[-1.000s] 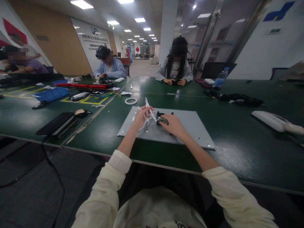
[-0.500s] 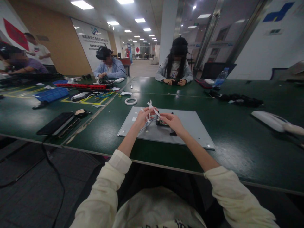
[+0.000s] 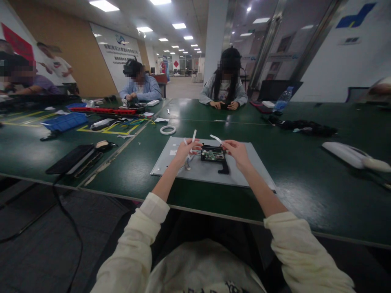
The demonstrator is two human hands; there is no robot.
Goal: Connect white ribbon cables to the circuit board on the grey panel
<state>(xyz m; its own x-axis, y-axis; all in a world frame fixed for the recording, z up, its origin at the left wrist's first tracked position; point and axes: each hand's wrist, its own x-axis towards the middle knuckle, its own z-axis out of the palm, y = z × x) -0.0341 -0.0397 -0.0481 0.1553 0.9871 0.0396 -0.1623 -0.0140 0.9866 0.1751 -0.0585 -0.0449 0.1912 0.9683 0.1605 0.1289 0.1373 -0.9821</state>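
Note:
My right hand pinches one end of a short strip of white tape, whose free end points up and left. More strips of white tape stick out from between the fingers of my left hand; whether they are gripped or stuck to the skin is hard to see. Beneath and between both hands, a black frame with a green circuit board lies on a flat grey panel. A black bracket extends from it towards me, and grey cables run on its left, partly behind my left hand.
A white tape roll lies beyond the panel. To the left are a black case, a wrench and a blue tray. A white device and a water bottle stand to the right. Co-workers sit across the table.
My right hand has moved right, away from my left, carrying a strip of tape with it. The circuit board between the hands is now more exposed.

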